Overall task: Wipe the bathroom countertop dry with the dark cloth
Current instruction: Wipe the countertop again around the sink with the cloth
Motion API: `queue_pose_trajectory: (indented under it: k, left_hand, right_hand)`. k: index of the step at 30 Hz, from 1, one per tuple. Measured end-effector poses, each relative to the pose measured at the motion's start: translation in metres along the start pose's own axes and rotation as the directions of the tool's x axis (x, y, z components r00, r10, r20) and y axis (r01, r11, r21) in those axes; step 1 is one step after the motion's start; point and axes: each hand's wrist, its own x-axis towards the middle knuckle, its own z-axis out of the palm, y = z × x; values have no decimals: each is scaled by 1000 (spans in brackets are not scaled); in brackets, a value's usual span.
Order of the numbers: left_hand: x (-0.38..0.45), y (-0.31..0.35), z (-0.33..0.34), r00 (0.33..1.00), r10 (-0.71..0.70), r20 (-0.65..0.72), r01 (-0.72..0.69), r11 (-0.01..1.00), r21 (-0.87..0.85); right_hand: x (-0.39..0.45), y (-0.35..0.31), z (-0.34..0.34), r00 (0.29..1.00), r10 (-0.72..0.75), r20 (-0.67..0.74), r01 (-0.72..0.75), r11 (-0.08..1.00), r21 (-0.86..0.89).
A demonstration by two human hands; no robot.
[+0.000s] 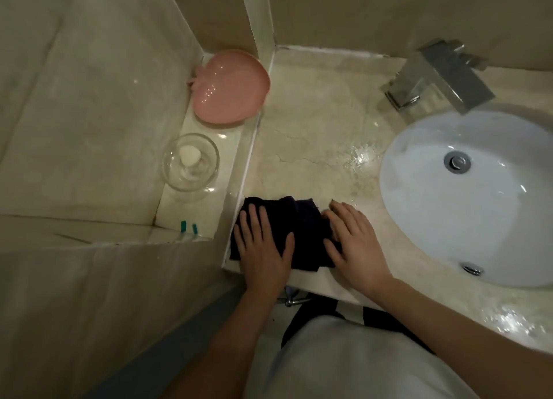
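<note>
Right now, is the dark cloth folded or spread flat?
Folded: the dark cloth is a compact bunch with overlapping layers under both hands.

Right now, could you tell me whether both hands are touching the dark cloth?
Touching. The head view shows the left hand flat on the dark cloth, and the right hand resting on its right edge, partly on the countertop.

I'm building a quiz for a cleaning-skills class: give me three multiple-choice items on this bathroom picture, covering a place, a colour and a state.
1. Where does the dark folded cloth lie?
A. in the white oval basin
B. near the marble countertop's front edge
C. on the left ledge

2. The apple-shaped plastic dish is:
A. pink
B. green
C. blue

3. The left hand and right hand are:
A. fists
B. flat on the cloth
C. raised

Key: B, it lies left of the basin; A, plainly pink; B, fingers straight.
</note>
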Motion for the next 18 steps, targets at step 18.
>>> queue_pose_trajectory:
  k: [18]
  left_hand:
    - [-14, 53, 14, 977, 213, 19, -214, 973, 87]
  right_hand:
    - [-139, 90, -47, 907, 361, -218, -309, 920, 239]
